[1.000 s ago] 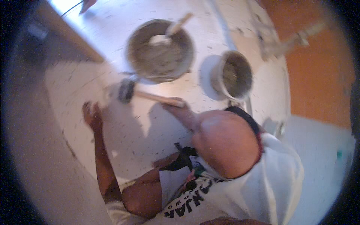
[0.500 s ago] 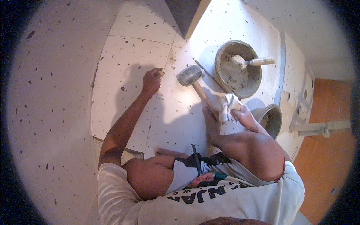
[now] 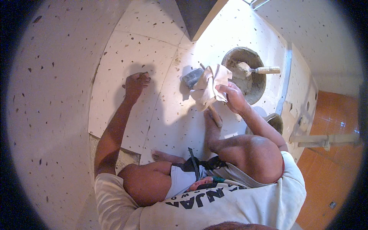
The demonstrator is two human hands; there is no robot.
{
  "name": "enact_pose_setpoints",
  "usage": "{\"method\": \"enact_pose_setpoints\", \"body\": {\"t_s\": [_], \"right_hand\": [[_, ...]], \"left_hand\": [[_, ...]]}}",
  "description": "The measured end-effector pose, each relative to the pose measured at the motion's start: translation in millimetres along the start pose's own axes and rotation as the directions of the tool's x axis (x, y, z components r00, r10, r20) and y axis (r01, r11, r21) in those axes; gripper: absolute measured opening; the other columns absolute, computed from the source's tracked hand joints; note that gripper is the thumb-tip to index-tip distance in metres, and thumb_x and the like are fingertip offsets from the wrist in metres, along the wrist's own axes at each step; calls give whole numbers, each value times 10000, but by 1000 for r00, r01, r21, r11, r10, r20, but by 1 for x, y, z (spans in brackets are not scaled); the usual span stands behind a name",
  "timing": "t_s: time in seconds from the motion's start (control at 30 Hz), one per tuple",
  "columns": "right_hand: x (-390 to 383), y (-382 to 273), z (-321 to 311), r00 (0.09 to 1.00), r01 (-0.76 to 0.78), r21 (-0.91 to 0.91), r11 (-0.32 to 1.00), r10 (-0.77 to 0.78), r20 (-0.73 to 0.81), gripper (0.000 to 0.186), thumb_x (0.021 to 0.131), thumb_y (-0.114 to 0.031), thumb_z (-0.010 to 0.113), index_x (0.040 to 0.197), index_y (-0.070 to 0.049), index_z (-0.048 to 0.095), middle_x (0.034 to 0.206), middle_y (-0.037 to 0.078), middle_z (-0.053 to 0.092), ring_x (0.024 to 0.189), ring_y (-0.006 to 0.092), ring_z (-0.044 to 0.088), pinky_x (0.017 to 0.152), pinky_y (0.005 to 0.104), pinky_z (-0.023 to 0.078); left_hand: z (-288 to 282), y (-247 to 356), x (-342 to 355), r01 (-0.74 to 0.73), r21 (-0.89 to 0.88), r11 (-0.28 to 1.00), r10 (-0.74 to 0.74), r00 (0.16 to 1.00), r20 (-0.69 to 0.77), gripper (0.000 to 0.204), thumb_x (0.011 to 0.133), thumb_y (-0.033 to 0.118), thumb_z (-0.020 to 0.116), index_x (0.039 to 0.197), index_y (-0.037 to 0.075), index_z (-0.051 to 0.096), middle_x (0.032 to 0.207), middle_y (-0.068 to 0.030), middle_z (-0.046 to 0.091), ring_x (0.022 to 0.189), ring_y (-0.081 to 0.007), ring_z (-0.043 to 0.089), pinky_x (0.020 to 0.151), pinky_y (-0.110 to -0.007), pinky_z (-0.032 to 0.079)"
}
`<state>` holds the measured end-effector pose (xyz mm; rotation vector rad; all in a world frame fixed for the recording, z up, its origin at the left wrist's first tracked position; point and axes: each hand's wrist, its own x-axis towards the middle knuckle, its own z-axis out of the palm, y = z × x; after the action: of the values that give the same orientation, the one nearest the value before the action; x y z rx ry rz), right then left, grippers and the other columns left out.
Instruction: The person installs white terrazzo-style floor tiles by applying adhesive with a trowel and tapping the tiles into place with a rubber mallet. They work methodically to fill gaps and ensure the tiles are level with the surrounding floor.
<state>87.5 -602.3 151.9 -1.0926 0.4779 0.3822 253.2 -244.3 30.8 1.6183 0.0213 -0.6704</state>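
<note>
My right hand (image 3: 234, 96) pinches a crumpled off-white cloth (image 3: 210, 85), raised over a rubber mallet. Part of the mallet's dark head (image 3: 191, 78) shows left of the cloth, and the lower end of its wooden handle shows beside my foot; the cloth hides the rest. My left hand (image 3: 137, 83) is closed, fingers curled, above the pale speckled floor tiles (image 3: 134, 51). Whatever it may hold is too small to make out.
A round bucket (image 3: 263, 86) of grey mortar, with a wooden-handled trowel (image 3: 264, 70) in it, stands at the right. Another bucket (image 3: 276, 122) is partly hidden by my right arm. A dark panel's corner (image 3: 194, 34) juts in from the top. Orange flooring (image 3: 326, 122) lies far right.
My right hand has lifted the cloth up and left from beside my knee, so that it now covers part of the mallet. My left hand has moved left, away from the tile joint.
</note>
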Motion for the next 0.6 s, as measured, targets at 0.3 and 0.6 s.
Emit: {"method": "enact_pose_setpoints", "body": {"t_s": [0.3,0.6], "right_hand": [[10,13,-13,1000,21,-82,996,-21,-4,205,923,-110,601,1079,10,657,988,64,708,856,140,668,800,282,517],[24,34,-11,999,-8,-287,958,18,31,148,907,-119,641,990,-9,695,884,24,707,783,106,647,734,275,503]], "left_hand": [[-61,-20,-7,237,-298,925,-364,780,-508,281,887,315,739,794,62,656,710,-68,668,571,-213,640,541,-329,539],[-29,-23,-52,163,-471,867,-313,913,-261,358,919,324,649,1137,43,608,982,-114,682,809,-230,667,732,-365,540]]}}
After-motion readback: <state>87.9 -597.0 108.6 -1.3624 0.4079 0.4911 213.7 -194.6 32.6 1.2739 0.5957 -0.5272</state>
